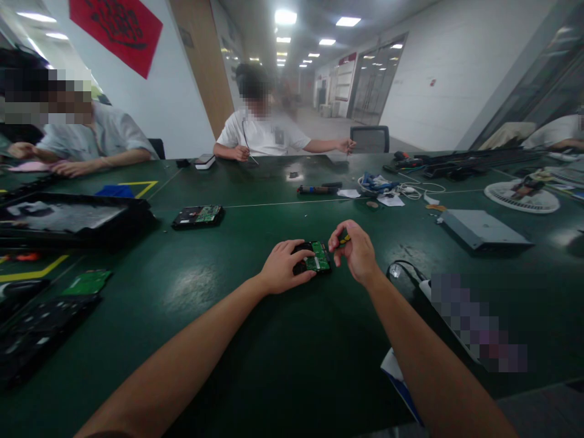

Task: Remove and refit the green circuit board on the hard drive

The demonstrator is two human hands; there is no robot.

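A hard drive (320, 258) lies on the green table in front of me, its green circuit board facing up. My left hand (285, 266) grips it from the left, the thumb along the near edge and the fingers across the top, hiding its left part. Just to the right of the drive, my right hand (357, 252) is raised with curled fingers around a small yellow-and-black handle (345, 239), which looks like a screwdriver's. The tool's tip cannot be made out. A second hard drive (198, 216) rests farther left, board side up.
A black casing (77, 216) and dark parts with a green board (86, 283) lie left. On the right are a grey metal box (483, 229), a white round grille (521, 198) and a blurred-out object (469, 316) with a cable. Co-workers sit across the table and at both sides.
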